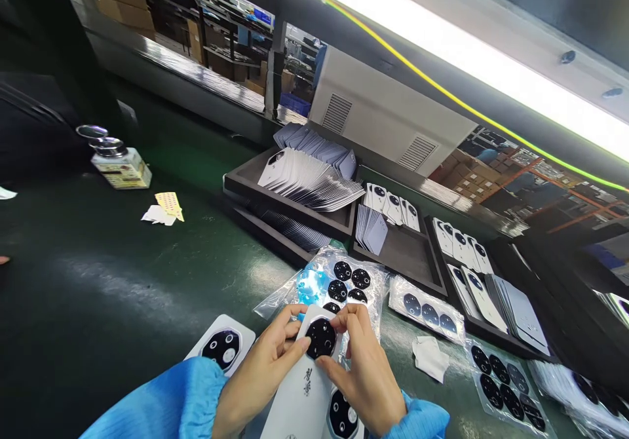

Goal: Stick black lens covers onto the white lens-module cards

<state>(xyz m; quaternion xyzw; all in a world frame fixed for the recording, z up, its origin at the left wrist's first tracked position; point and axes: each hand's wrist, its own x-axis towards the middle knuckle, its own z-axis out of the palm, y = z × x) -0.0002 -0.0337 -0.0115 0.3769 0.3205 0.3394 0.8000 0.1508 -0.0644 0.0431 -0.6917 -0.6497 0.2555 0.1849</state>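
A white phone back panel [293, 394] with dark lettering is held tilted in front of me. On its upper end sits a round black camera lens cover [322, 338]. My left hand [268, 360] grips the panel's left edge, its thumb by the lens cover and its fingers partly behind. My right hand [366, 367] has thumb and index finger closed at the lens cover's right side; whether it is stuck down cannot be seen. Another panel with a black lens plate [222, 347] lies to the left, and a further lens plate [343, 414] shows under my right hand.
Beyond my hands lies a clear plastic sheet of lens covers [343, 270]. Dark trays [289, 200] hold rows of panels at the back. A bottle with a metal top [122, 166] and paper scraps [160, 214] are at left. A fingertip [4, 260] shows at the left edge.
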